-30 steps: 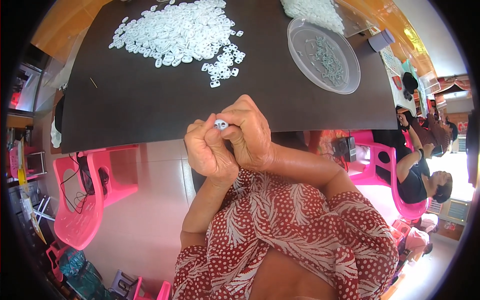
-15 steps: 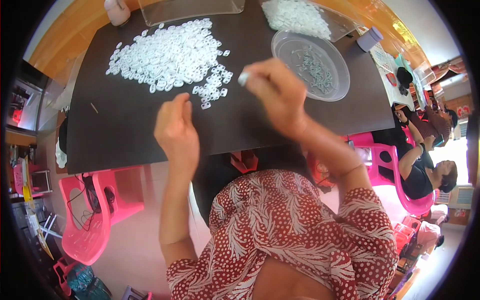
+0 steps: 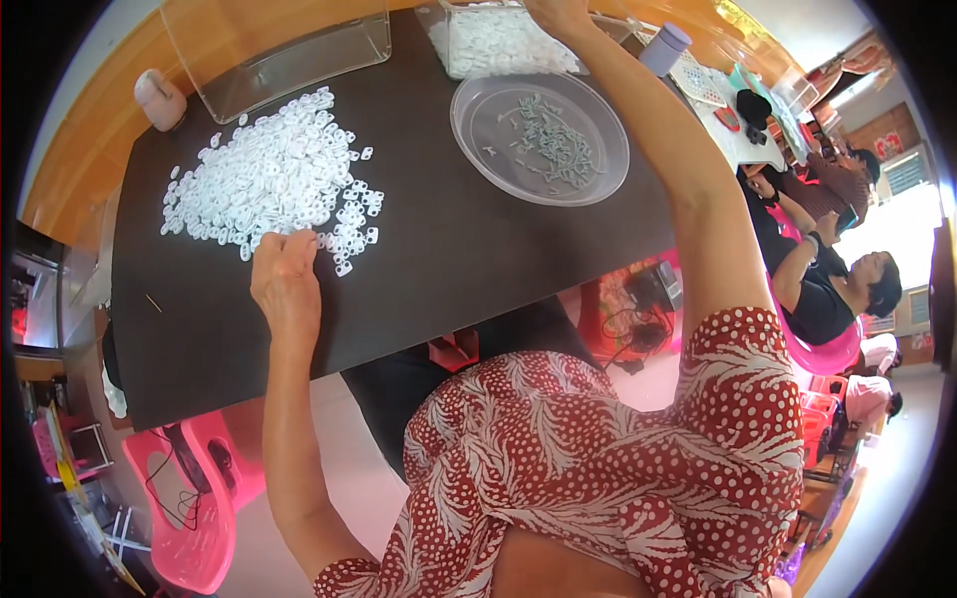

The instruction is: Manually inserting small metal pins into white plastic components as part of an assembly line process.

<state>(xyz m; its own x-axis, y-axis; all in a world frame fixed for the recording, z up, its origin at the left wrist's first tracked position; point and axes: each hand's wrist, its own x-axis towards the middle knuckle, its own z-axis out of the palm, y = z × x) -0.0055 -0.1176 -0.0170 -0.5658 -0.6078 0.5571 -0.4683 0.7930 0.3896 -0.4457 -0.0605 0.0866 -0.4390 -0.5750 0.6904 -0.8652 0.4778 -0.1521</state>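
Note:
A heap of small white plastic pieces with holes (image 3: 269,169) covers the left part of the dark table. At its near edge my left hand (image 3: 286,274) bends its fingers together down against the pieces; what lies between the fingertips is hidden. My right arm stretches far forward past a round clear tray (image 3: 469,149) that holds small grey metal screws or pins (image 3: 558,145). Above a clear bin of white pieces (image 3: 508,45), my right hand (image 3: 558,12) is cut off by the upper edge, so its fingers do not show.
An open clear bin (image 3: 299,75) stands at the far side beside a pink rounded object (image 3: 159,100). A lidded lavender container (image 3: 665,50) is at the far right. Pink chairs (image 3: 189,508) flank the dark table (image 3: 399,259). Other people (image 3: 837,289) sit at the right.
My right hand, which held a small white piece over the table, has reached forward to the far bin. My left hand has come against the heap. The view has shifted right.

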